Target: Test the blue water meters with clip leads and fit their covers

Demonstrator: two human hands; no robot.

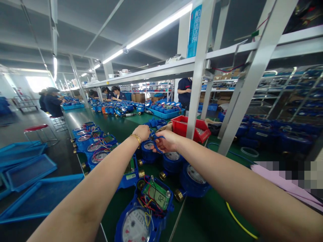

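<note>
My right hand (166,142) is closed around a blue-handled tool (156,147) that looks like pliers, above a row of blue water meters. Close beside it, my left hand (142,132) is closed, its fingertips near the tool's head. What the left fingers pinch is too small to make out. Below the hands stand blue meters with brass ends, among them a round meter (194,174). Nearest to me lies a water meter (137,223) with a dial, loose coloured wires and a display board (157,195) reading about 0.2.
More wired meters (84,138) line the bench's left side. A red bin (180,121) of small parts sits by a metal post (195,84). Blue trays (45,196) lie at lower left. Co-workers sit farther along, and a shelf (151,75) runs above the bench.
</note>
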